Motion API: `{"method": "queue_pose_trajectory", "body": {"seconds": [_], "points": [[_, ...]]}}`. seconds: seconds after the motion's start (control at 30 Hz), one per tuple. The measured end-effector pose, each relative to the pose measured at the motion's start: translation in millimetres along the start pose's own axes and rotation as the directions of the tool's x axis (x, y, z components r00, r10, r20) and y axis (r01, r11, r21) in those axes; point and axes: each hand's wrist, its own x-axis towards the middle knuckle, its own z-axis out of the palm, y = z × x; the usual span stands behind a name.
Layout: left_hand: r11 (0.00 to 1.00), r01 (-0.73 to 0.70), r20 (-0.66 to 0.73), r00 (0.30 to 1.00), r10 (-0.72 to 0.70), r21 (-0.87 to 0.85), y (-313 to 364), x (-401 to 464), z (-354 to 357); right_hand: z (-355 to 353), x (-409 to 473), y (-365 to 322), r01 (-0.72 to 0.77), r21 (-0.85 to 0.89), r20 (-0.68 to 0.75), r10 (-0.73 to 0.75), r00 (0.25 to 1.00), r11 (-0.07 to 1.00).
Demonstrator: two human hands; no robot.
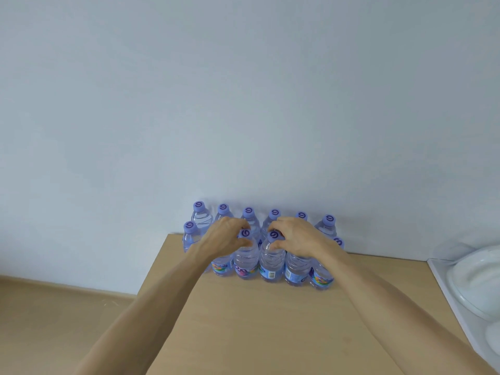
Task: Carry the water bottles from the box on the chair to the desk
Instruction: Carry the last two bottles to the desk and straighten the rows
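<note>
Two rows of water bottles (326, 228) upright on the tabletop (270, 326) against the wall. Left hand (226, 236) fingers curled round the left middle front bottle (245, 259) neck; right hand (297, 236) fingers likewise pinching the right middle front bottle (272, 262).

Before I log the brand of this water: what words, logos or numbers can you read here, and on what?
Bottle caps: a dark swirl mark like a "G" or "9"; no word.
Bottle labels: coloured print and a small panel, too blurred to read.
Left hand and right hand hide some bottles.
Nothing else legible.
</note>
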Motion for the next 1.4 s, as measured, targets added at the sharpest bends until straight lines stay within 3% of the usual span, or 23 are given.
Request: {"method": "queue_pose_trajectory", "body": {"seconds": [0.13, 0.3, 0.4, 0.7, 0.87, 1.13, 1.4], "points": [[0.999, -0.021, 0.07, 0.997, 0.024, -0.033, -3.3, -3.0, -4.3, 0.2, -2.6, -3.0, -0.007, 0.006, -0.012, 0.007, 1.0, 1.0], [0.997, 0.054, -0.004, 0.999, -0.054, 0.059, 0.4, -2.7, -3.1, -3.4, -5.6, -10.0, -0.115, -0.043, -0.025, 0.115, 0.993, 0.992], [0.997, 0.022, 0.002, 1.0, -0.023, 0.068, 3.2, -0.4, -4.3, -5.0, -6.2, -16.3, -0.17, -0.069, 0.0, 0.17, 0.985, 0.983], [0.997, -0.038, 0.035, 0.999, 0.036, 0.06, -6.2, -2.4, -6.2, -9.0, -7.1, -31.3, -0.138, -0.047, 0.034, 0.14, 0.99, 0.989], [0.998, -0.042, 0.018, 0.999, 0.041, 0.04, -10.2, -1.4, -5.4, -5.4, -6.5, -37.9, -0.273, -0.055, 0.003, 0.273, 0.962, 0.96], [0.993, -0.105, -0.004, 0.994, 0.105, 0.046, -10.0, -8.2, -3.5, -8.8, -5.2, -39.3, -0.188, -0.074, 0.035, 0.191, 0.981, 0.979], [0.991, -0.025, -0.042, 0.999, 0.031, 0.128, -0.8, -11.3, -1.7, -13.1, -10.5, -35.7, -0.177, -0.084, 0.064, 0.182, 0.981, 0.981]]}}
